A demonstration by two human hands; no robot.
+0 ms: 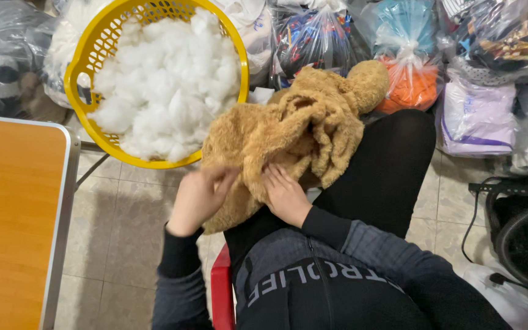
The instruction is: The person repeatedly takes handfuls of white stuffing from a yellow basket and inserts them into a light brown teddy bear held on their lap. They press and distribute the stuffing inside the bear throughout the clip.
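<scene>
Gripping the limp plush skin [288, 131] on my lap, both hands [198, 197] pinching its edge (fingers half-buried); a hard tug could tear the seam.

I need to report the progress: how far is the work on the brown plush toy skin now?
Done: little that shows; the tan plush skin lies limp and mostly flat on the lap. In hand: the left hand and right hand both grip its lower edge, no stuffing in them. Left: the yellow basket beside the knee is heaped with white fibre filling.
</scene>
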